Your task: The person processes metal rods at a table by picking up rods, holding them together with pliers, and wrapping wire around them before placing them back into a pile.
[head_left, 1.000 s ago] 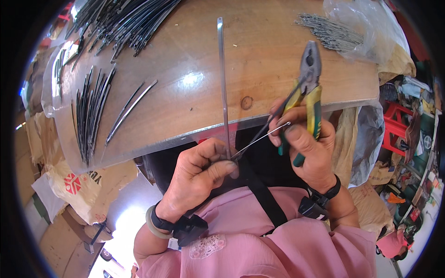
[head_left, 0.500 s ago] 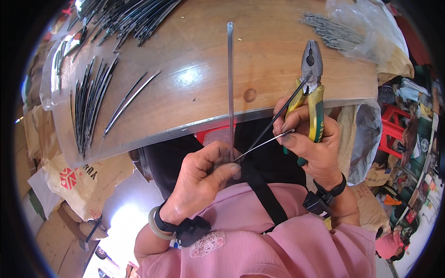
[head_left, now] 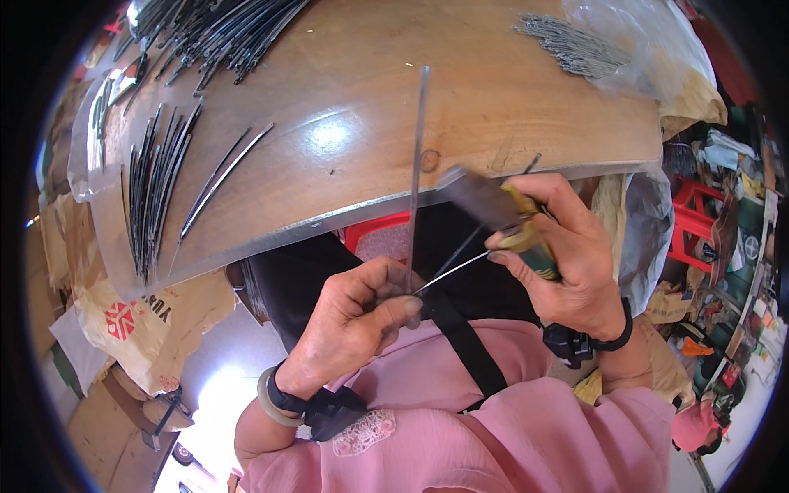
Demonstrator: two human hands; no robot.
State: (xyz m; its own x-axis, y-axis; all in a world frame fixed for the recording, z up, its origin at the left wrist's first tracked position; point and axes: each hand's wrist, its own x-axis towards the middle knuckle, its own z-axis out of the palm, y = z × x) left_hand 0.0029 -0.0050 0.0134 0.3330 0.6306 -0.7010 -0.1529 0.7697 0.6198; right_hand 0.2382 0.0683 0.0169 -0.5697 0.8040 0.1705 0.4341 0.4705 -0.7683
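My left hand (head_left: 362, 312) is closed in a pinch in front of the table edge. From its fingertips a long, narrow flat strip (head_left: 418, 156) stands up over the tabletop. A dark thin rod (head_left: 462, 249) and a thin bright wire (head_left: 454, 272) also run out of that pinch, slanting up to the right. My right hand (head_left: 571, 259) is wrapped round yellow-and-green-handled combination pliers (head_left: 522, 234), their jaws blurred and pointing up-left. The thumb of this hand lies at the far end of the bright wire. Behind the pliers, part of the dark rod is hidden.
On the wooden table (head_left: 353, 181) lie a big heap of dark strips (head_left: 226, 37), a smaller bundle (head_left: 156, 189) and two loose strips (head_left: 226, 177). Thin grey wires (head_left: 571, 49) lie by a clear plastic bag (head_left: 649, 41). A red stool (head_left: 690, 222) stands at right.
The pliers have swung from pointing up to pointing left, their jaws now lower and nearer the upright strip. My left hand keeps its pinch; the strip's top leans slightly more to the right.
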